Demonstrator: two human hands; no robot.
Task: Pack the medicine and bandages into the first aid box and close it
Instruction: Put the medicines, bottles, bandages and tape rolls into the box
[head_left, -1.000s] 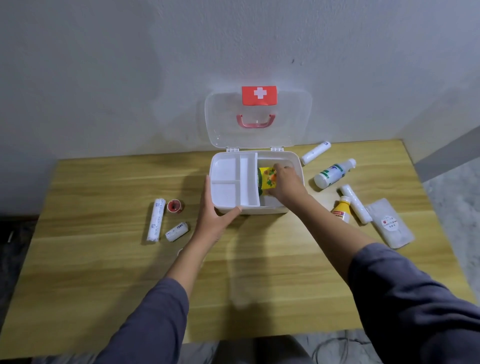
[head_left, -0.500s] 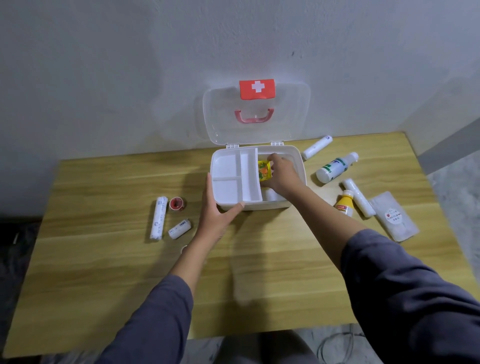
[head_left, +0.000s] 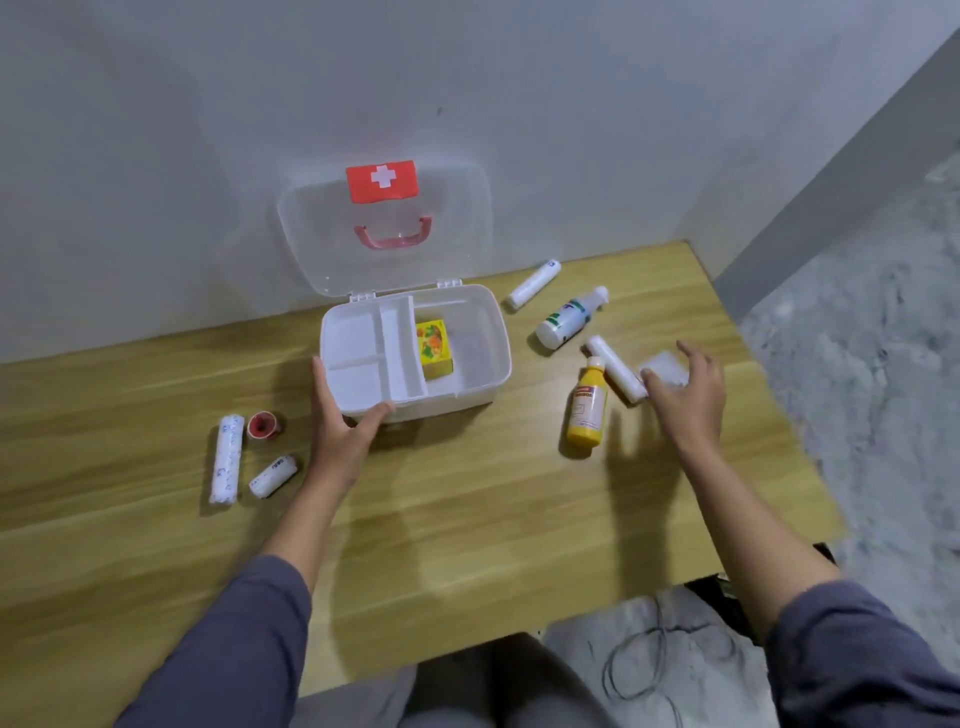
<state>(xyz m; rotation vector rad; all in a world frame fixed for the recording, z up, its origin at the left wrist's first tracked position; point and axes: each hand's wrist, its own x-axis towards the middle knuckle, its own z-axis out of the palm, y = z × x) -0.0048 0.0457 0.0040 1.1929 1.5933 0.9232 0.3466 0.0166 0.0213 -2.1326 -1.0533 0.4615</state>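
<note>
The white first aid box (head_left: 493, 332) stands with its clear lid (head_left: 384, 234) up against the wall. A yellow medicine carton (head_left: 434, 347) lies inside, beside the white divider tray (head_left: 363, 358). My left hand (head_left: 340, 421) grips the box's front left corner. My right hand (head_left: 688, 395) hovers with fingers spread over a white gauze packet (head_left: 665, 366), holding nothing. A yellow bottle (head_left: 587, 408), a white bandage roll (head_left: 615, 366), a white bottle (head_left: 569, 318) and another roll (head_left: 532, 285) lie right of the box. Two bandage rolls (head_left: 226, 457) (head_left: 272, 475) and red tape (head_left: 262, 425) lie left.
The wooden table (head_left: 441, 519) ends at the wall behind and drops off on the right to a grey floor (head_left: 857, 364). A loose cable (head_left: 639, 665) lies on the floor below the table's near edge.
My right hand let go of the yellow carton inside the box, came out, and moved right to above the gauze packet. My left hand stayed on the box.
</note>
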